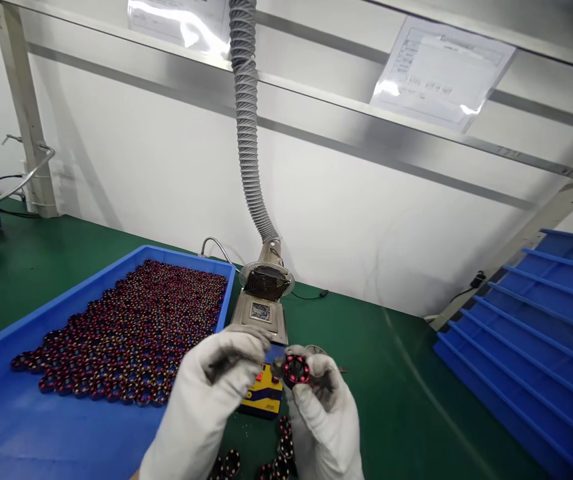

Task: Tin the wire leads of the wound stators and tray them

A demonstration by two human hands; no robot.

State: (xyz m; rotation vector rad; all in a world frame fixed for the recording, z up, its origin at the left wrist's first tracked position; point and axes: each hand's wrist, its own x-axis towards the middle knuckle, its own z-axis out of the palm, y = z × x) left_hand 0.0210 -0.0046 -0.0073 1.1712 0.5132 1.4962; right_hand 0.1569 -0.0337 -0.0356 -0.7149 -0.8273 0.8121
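Note:
In my gloved right hand (324, 407) is a small black ring-shaped part (296, 369) with red-pink segments around its face, pinched between thumb and fingers. My gloved left hand (221, 373) is just left of it, thumb and fingers curled together; anything between them is too small to make out. Behind my hands stands a solder pot (262, 312) with a square of shiny metal on top. Its yellow and blue control box (264, 395) shows a lit red display, partly covered by my left hand. More black rings (282, 450) lie on the green table below my hands.
A blue tray (61, 430) on the left holds many similar rings (136, 333). A grey flexible duct (246, 120) with a round fan hood (266, 280) hangs over the pot. Stacked blue trays (526, 320) stand at the right. Papers in sleeves (441, 73) hang from the shelf.

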